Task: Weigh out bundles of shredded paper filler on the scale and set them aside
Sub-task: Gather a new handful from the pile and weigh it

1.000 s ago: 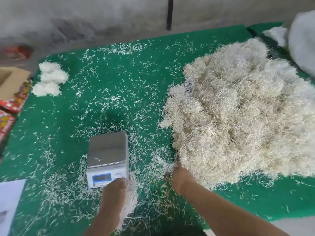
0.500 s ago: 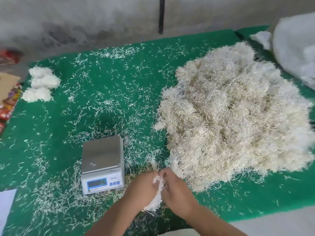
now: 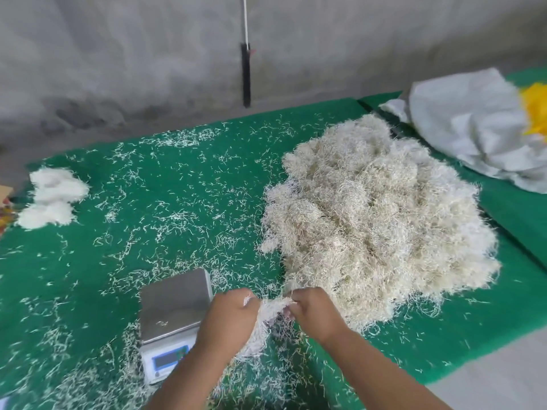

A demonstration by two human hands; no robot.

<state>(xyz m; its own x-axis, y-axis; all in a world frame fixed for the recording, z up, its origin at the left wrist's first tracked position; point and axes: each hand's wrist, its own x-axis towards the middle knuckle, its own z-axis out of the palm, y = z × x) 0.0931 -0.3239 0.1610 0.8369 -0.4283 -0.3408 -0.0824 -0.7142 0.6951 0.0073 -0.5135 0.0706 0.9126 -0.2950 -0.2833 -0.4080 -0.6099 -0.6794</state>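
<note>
Both hands grip one bundle [image 3: 268,324] of shredded paper at 6 o'clock on the green worktop [image 3: 177,208]: left hand [image 3: 229,319] and right hand [image 3: 315,310] each curl around an end. The scale [image 3: 171,315] sits at 7 o'clock, just beside the left hand. The big pile [image 3: 376,220] lies at 3 o'clock. Finished bundles [image 3: 50,196] rest at 10 o'clock.

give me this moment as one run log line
left hand: grips bundle | right hand: grips bundle | scale: pan bare | weighed bundles: far left on mat
</note>
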